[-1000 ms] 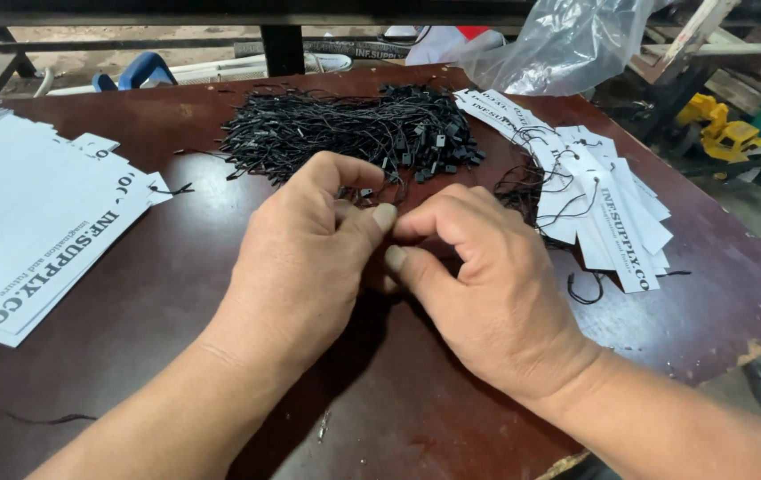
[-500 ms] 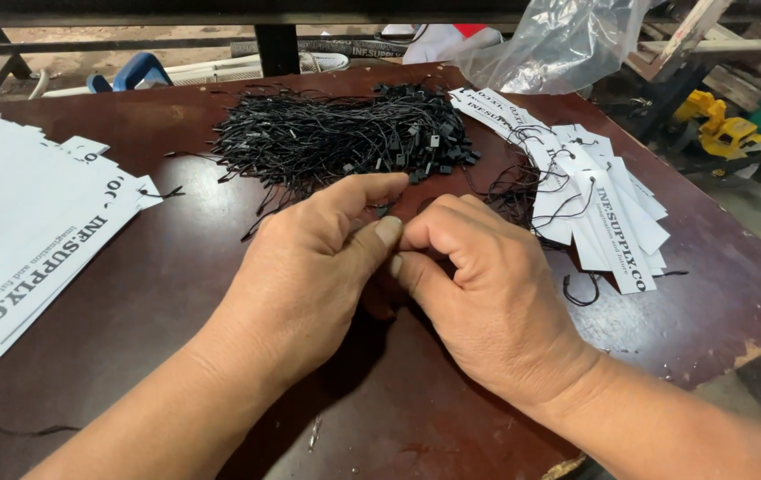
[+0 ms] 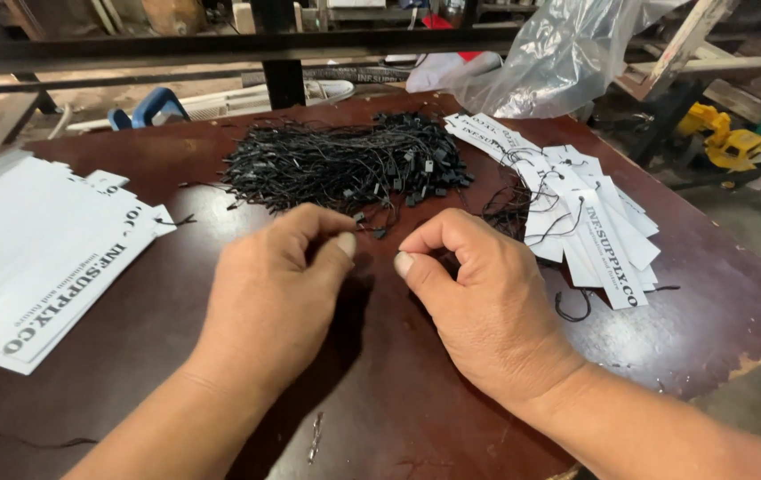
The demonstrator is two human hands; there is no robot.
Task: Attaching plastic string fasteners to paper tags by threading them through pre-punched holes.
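Both hands low-centre on the dark brown tabletop point(image 3: 709, 311), knuckles up, fingers curled in, a small gap between them.

Left hand point(image 3: 278, 284): loose fist, thumb tip pressed toward the index finger. Can't tell if anything is pinched, fingers hide it.

Right hand point(image 3: 478, 298): same posture, thumb against curled index. Whether it grips a cord can't be told from this angle.

Pile of black string loops point(image 3: 345, 164) at 12 o'clock from the hands, just beyond the fingertips. Loose tangle with small plastic clasps, a few stray ends trailing toward the left thumb. Nearest thing to both hands.

Strung white tags point(image 3: 594, 222) at 2 o'clock from the right hand, fanned out in an overlapping heap, black cords looped over them, one loop lying on the wood beside the wrist.

Stack of plain white tags point(image 3: 43, 258) at 9 o'clock from the left hand, well apart, spread along the left edge.

Clear plastic bag point(image 3: 567, 53) at the far edge, about 1 o'clock. Blue-handled tool point(image 3: 145, 107) beyond the far edge at 11 o'clock.
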